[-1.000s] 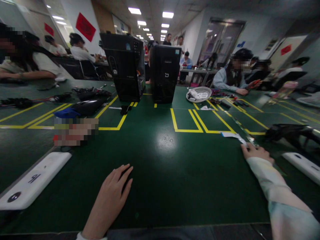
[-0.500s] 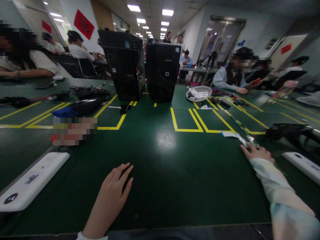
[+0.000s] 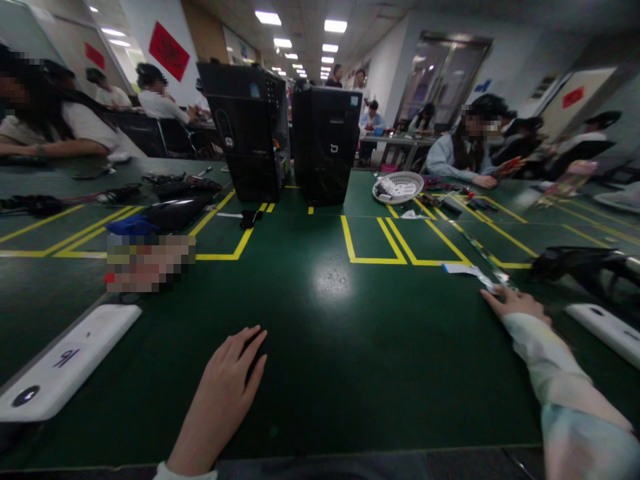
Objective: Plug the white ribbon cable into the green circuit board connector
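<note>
My left hand (image 3: 227,387) lies on the green table (image 3: 350,373) near its front edge, fingers spread and nothing in them. At the right, my right hand (image 3: 520,305) rests on the table with its fingers apart. Its fingertips are at the near end of a thin strip (image 3: 483,253) and a white ribbon-like piece with a blue tip (image 3: 460,269). Whether the fingertips press on either one cannot be made out. Yellow tape outlines mark the tabletop ahead of both hands.
Two black computer towers (image 3: 245,133) stand at the back centre. Right of them sits a white basket (image 3: 399,187) with small parts. A white case (image 3: 70,363) lies at left, another (image 3: 605,330) at right. Dark cables and a black-and-blue item (image 3: 175,212) lie at left; people sit around.
</note>
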Demonstrator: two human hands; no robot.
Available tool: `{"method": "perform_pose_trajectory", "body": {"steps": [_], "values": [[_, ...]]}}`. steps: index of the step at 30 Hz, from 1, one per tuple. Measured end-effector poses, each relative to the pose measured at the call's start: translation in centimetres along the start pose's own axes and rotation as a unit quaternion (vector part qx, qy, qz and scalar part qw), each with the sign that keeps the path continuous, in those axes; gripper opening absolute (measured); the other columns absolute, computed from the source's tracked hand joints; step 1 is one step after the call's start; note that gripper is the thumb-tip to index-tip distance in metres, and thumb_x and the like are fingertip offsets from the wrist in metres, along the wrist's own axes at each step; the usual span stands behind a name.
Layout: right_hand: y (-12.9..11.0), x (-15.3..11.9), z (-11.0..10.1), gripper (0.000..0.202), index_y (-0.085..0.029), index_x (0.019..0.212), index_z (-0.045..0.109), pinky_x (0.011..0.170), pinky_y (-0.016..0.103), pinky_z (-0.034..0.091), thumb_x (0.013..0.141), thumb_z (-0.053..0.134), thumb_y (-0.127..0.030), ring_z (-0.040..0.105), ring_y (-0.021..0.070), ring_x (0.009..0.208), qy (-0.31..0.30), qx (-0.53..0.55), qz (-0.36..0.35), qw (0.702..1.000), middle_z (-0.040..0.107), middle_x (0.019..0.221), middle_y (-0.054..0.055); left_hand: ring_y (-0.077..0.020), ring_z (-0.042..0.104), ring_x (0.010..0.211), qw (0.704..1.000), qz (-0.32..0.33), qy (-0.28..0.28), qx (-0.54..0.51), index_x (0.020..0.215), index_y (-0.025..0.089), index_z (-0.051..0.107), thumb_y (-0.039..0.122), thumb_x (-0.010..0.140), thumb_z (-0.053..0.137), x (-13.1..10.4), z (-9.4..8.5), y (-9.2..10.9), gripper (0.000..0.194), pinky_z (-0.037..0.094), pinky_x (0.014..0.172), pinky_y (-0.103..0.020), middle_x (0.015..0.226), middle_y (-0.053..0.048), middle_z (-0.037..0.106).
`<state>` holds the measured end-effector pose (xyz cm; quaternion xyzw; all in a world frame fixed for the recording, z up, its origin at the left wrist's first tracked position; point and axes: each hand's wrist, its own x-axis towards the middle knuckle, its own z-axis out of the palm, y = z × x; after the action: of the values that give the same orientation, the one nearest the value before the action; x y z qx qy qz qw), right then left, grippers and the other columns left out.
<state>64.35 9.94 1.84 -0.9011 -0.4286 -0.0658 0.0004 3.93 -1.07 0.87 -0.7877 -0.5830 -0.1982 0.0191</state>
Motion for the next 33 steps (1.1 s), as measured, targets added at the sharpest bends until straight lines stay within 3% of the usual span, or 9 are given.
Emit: {"method": "perform_pose_trajectory", "body": {"steps": [3, 8, 13, 19, 24, 30, 33], "values": [[-0.2, -0.2, 0.1, 0.068, -0.023, 0.132, 0.055, 0.087, 0.053, 0.041, 0.09, 0.024, -0.067, 0.048, 0.0405, 0.118, -0.016, 0.015, 0.035, 0.999, 0.048, 0.133, 0.023, -0.027, 0.052, 0.124, 1.0, 0.001, 0.001, -0.003, 0.133, 0.02, 0.054, 0.039, 0.095, 0.039, 0.1, 0.0, 0.0, 0.045, 0.041, 0.107, -0.05, 0.136, -0.01, 0.055], [-0.5, -0.7, 0.1, 0.065, -0.018, 0.135, 0.051, 0.1, 0.051, 0.034, 0.093, 0.024, -0.059, 0.035, 0.0379, 0.131, -0.01, 0.031, 0.023, 0.999, 0.04, 0.142, 0.02, -0.0274, 0.053, 0.124, 1.0, -0.003, 0.003, -0.011, 0.132, 0.02, 0.055, 0.04, 0.095, 0.039, 0.1, -0.1, 0.2, 0.045, 0.042, 0.107, -0.051, 0.135, -0.01, 0.056], [-0.3, -0.4, 0.0, 0.066, -0.024, 0.142, 0.045, 0.103, 0.052, 0.033, 0.092, 0.022, -0.061, 0.038, 0.0388, 0.13, -0.035, 0.049, 0.018, 0.998, 0.038, 0.147, 0.016, -0.0281, 0.052, 0.125, 1.0, -0.011, -0.002, -0.009, 0.133, 0.021, 0.054, 0.041, 0.095, 0.039, 0.1, -0.1, 0.2, 0.046, 0.041, 0.106, -0.052, 0.136, -0.01, 0.055], [0.2, 0.4, -0.2, 0.066, -0.022, 0.139, 0.05, 0.099, 0.052, 0.036, 0.09, 0.03, -0.062, 0.04, 0.0405, 0.128, -0.054, 0.064, 0.014, 0.996, 0.04, 0.145, 0.019, -0.0281, 0.051, 0.126, 1.0, -0.017, -0.014, -0.01, 0.134, 0.021, 0.053, 0.042, 0.095, 0.039, -0.1, -0.2, 0.2, 0.046, 0.041, 0.107, -0.051, 0.138, -0.01, 0.054], [0.2, 0.3, 0.2, 0.059, -0.02, 0.131, 0.057, 0.093, 0.051, 0.041, 0.091, 0.033, -0.057, 0.048, 0.0391, 0.119, -0.023, 0.063, -0.003, 0.998, 0.049, 0.135, 0.022, -0.0273, 0.051, 0.126, 1.0, -0.015, -0.013, -0.01, 0.134, 0.021, 0.053, 0.04, 0.095, 0.039, 0.1, -0.2, 0.2, 0.045, 0.041, 0.107, -0.051, 0.137, -0.01, 0.054], [0.1, -0.5, 0.3, 0.057, -0.011, 0.134, 0.051, 0.102, 0.047, 0.035, 0.093, 0.034, -0.046, 0.041, 0.0357, 0.128, 0.034, 0.039, -0.063, 0.997, 0.045, 0.139, 0.023, -0.0275, 0.051, 0.126, 1.0, -0.012, -0.009, -0.007, 0.134, 0.021, 0.053, 0.04, 0.095, 0.04, 0.1, -0.2, 0.2, 0.045, 0.04, 0.108, -0.05, 0.138, -0.01, 0.054], [-0.3, -0.6, 0.1, 0.055, -0.006, 0.132, 0.052, 0.1, 0.045, 0.037, 0.093, 0.033, -0.041, 0.047, 0.0357, 0.121, 0.03, 0.035, -0.103, 0.994, 0.052, 0.131, 0.024, -0.027, 0.052, 0.125, 1.0, -0.007, -0.003, -0.01, 0.133, 0.021, 0.053, 0.04, 0.095, 0.04, 0.1, -0.1, 0.2, 0.045, 0.039, 0.108, -0.05, 0.137, -0.01, 0.055]]}}
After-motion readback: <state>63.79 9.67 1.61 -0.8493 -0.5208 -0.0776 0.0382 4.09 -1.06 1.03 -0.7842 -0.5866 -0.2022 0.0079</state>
